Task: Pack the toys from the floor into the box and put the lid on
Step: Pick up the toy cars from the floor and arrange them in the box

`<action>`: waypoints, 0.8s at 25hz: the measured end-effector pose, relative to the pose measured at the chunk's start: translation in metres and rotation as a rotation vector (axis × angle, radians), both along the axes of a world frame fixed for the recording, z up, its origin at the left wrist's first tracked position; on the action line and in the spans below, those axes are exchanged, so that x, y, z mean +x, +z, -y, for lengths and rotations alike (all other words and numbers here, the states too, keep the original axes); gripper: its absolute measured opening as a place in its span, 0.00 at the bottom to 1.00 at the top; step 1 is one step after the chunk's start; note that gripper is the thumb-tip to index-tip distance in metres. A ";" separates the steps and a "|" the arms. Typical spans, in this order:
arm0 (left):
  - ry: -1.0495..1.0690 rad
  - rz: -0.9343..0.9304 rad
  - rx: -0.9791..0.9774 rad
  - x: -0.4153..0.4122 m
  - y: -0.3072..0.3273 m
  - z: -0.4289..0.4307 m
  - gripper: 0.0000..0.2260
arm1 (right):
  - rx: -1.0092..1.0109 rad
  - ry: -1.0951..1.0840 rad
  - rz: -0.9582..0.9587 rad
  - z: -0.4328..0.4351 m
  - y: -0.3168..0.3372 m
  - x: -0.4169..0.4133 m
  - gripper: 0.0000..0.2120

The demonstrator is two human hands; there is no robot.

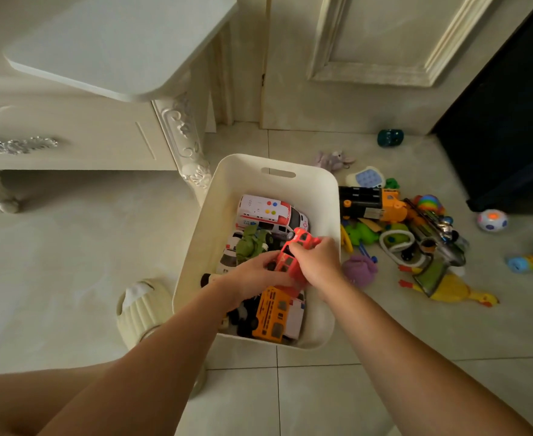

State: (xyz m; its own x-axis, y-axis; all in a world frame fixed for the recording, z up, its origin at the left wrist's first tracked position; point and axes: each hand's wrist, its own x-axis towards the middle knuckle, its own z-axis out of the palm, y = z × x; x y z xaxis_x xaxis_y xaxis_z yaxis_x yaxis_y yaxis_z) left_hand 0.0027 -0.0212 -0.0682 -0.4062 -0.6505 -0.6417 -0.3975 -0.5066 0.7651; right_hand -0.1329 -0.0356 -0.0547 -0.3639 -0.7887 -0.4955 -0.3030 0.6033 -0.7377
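1. Red toy truck [293, 253] is hanging just over the box [258, 166]; my left hand [252, 275] and right hand [318, 262] are both gripping it, fingers curled round its body.
2. Inside, an ambulance [268, 214], a green toy [252, 243] and an orange bus [273, 313] are lying packed.
3. Beside the box, a pile of toys [400, 234] is waiting on the floor [353, 388] (rubber chicken [453, 291] included), so I am judging this roughly half done, lid not on.

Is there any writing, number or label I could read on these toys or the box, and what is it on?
No text here is readable.
On the orange bus: dark marks along its side, too blurred to read.
On the white ambulance: a red marking near the front, too blurred.
On the black and orange truck: a pale sticker, too small.
On the red toy car and the box: no writing visible.
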 end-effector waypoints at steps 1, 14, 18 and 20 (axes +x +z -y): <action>-0.078 0.087 -0.065 -0.004 -0.008 0.002 0.21 | -0.009 0.101 -0.137 0.000 0.000 0.001 0.20; -0.710 0.758 -0.255 -0.025 -0.060 0.002 0.24 | 0.327 0.480 -0.417 0.007 -0.011 0.001 0.24; -0.552 0.623 -0.140 0.006 -0.047 0.014 0.28 | 0.458 0.482 -0.445 0.008 -0.021 0.010 0.26; -0.508 0.632 -0.130 0.016 -0.043 0.017 0.26 | 0.563 0.510 -0.467 0.003 -0.031 0.015 0.29</action>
State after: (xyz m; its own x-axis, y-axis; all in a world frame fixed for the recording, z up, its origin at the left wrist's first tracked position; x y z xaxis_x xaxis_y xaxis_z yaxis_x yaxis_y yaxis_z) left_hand 0.0185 -0.0381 -0.1112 -0.2587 -0.5696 -0.7802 -0.9302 -0.0710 0.3602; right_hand -0.1178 -0.0389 -0.0856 -0.2975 -0.5942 -0.7473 -0.8291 0.5489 -0.1064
